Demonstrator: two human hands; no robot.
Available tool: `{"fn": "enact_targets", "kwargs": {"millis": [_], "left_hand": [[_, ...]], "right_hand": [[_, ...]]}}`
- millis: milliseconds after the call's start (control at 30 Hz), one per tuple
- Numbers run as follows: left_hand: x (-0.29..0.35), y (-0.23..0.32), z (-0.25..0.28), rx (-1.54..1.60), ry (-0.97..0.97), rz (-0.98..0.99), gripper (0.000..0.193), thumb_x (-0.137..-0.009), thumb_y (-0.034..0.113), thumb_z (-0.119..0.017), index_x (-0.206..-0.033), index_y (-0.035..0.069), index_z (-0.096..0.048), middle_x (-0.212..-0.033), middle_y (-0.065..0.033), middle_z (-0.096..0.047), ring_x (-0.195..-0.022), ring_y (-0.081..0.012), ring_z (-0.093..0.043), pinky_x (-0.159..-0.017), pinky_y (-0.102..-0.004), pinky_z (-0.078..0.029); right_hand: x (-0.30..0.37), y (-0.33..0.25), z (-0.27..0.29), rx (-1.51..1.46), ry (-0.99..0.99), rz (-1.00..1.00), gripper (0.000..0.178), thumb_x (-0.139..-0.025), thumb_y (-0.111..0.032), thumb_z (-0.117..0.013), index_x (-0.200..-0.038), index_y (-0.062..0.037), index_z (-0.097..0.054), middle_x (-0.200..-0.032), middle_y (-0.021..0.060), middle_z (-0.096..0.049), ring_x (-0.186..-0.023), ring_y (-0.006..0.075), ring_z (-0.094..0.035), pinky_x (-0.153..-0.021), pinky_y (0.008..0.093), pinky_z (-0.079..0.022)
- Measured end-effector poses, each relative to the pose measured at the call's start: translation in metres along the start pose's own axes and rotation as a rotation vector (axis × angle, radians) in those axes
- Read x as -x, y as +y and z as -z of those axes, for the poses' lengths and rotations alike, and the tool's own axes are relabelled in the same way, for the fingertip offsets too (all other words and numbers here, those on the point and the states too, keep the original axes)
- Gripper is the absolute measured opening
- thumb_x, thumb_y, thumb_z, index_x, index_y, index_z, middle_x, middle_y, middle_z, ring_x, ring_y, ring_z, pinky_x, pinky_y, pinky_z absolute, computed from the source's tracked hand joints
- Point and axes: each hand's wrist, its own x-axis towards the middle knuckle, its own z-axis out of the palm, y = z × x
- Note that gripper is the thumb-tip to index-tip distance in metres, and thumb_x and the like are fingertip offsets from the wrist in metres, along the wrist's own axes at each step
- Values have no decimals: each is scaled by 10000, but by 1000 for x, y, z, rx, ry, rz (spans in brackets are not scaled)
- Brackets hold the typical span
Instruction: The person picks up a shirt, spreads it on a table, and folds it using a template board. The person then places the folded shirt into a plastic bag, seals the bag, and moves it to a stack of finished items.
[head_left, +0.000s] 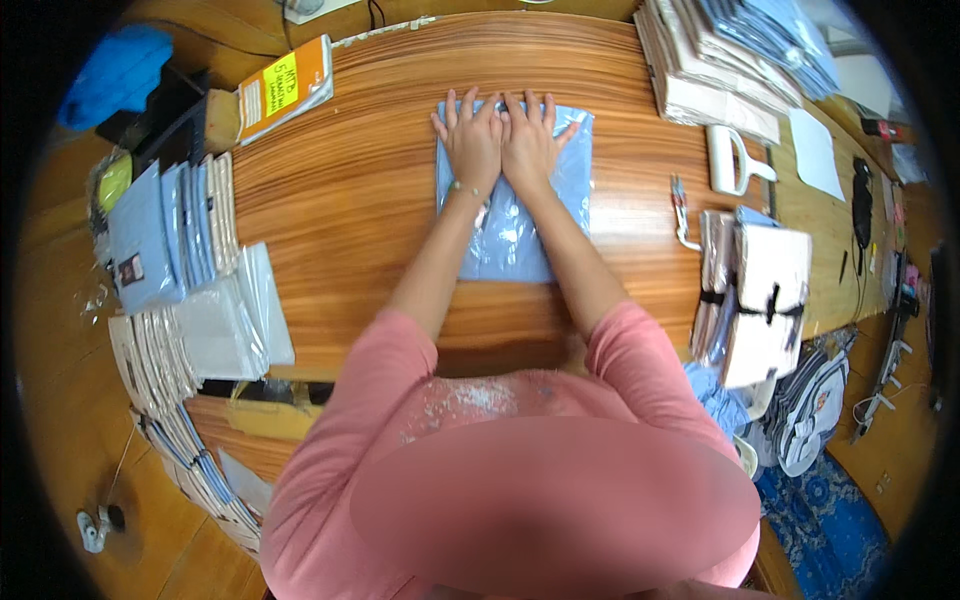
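Observation:
A light blue folded garment in a clear plastic bag (pixel 508 245) lies flat on the wooden table (pixel 340 220). My left hand (pixel 472 140) rests palm down on its upper left part, fingers spread and pointing to the far edge. Beside it, touching at the thumb side, my right hand (pixel 531 140) presses flat on the upper right part, its fingers likewise spread. Neither hand grips anything. Both forearms reach across the bag's lower part, and the plastic shines between them.
Bagged garments (pixel 150 240) and clear bags (pixel 215 320) line the left edge. An orange-covered book (pixel 290 90) lies far left. On the right are a white tape-gun-like tool (pixel 722 160), small snips (pixel 681 205), a tied bundle (pixel 770 290) and a tall garment stack (pixel 690 70).

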Motion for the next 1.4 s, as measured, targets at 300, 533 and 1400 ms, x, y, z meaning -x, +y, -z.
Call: {"fn": "enact_targets", "kwargs": {"millis": [300, 533, 1400], "left_hand": [[12, -26, 23, -108, -188, -223, 701, -817, 577, -512, -1396, 215, -352, -1468, -191, -216, -1372, -391, -113, -1048, -616, -112], [40, -22, 48, -133, -209, -195, 856, -756, 675, -490, -1422, 176, -290, -1458, -240, -197, -1359, -435, -97, -1066, -601, -94], [66, -50, 139, -32, -952, -167, 453, -801, 459, -606, -1019, 64, -646, -1248, -113, -505, -1145, -250, -462, -887, -425, -393]], "right_hand": [[-4, 62, 39, 93, -57, 243, 535, -899, -411, -447, -1370, -164, -386, -1417, 212, -305, -1346, 381, -204, -1073, 549, -146], [14, 53, 48, 149, -119, 328, 521, -894, -376, -462, -1351, -130, -410, -1400, 233, -321, -1304, 415, -263, -1053, 528, -204], [42, 64, 137, -128, -892, 122, 473, -871, -452, -528, -1161, -78, -507, -1074, 124, -601, -948, 263, -585, -833, 401, -460]]}}
